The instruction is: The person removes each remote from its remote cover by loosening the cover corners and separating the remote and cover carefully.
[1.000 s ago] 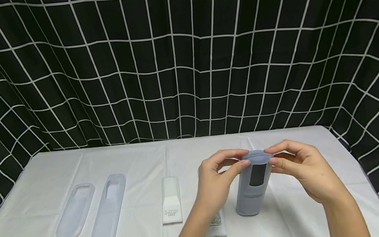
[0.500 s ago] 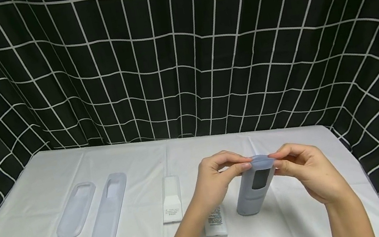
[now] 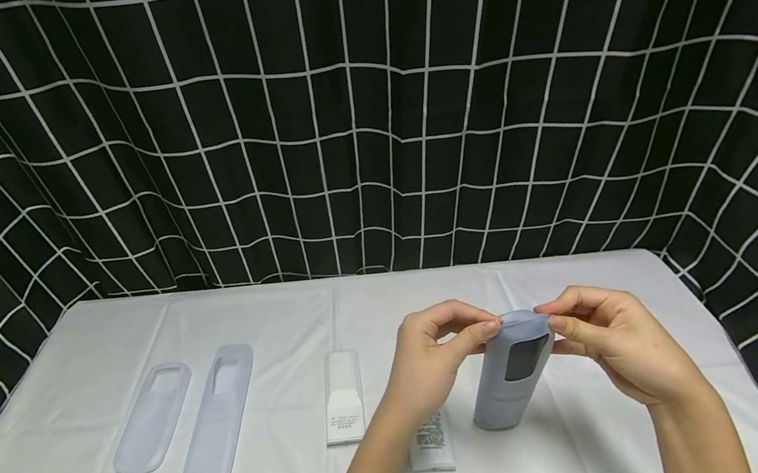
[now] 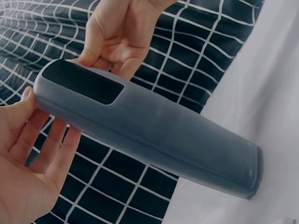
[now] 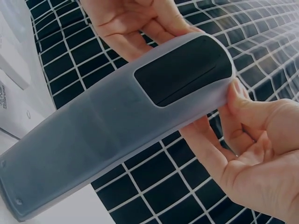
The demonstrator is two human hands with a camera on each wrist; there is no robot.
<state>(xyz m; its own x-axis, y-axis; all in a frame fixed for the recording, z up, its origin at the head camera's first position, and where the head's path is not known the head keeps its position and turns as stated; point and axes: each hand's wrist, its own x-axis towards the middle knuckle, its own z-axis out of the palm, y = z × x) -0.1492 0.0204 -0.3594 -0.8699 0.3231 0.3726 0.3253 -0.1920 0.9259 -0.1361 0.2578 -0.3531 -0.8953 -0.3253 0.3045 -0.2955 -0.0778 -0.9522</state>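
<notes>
A remote control in a translucent blue-grey silicone cover (image 3: 507,400) stands on end on the table, tilted slightly right. Through the cover's window shows a dark screen (image 4: 84,81). The person's left hand (image 3: 438,353) pinches the left corner of the cover's top edge between thumb and fingers. At the opposite top corner, the right hand (image 3: 622,342) pinches the edge in the same way. In the right wrist view, the cover (image 5: 98,126) fits around the top of the dark screen, with the right thumb against its rim.
Two flat translucent covers, one shorter (image 3: 153,420) and one longer (image 3: 217,421), lie at the left of the white-clothed table (image 3: 68,460). A slim white-and-clear item (image 3: 342,403) lies mid-table. Another with a printed code (image 3: 431,443) lies partly behind the left forearm.
The cover's top lip, which overhung the screen's upper end, has been drawn back over the top. More of the window's rounded outline shows. Both hands moved slightly down and right.
</notes>
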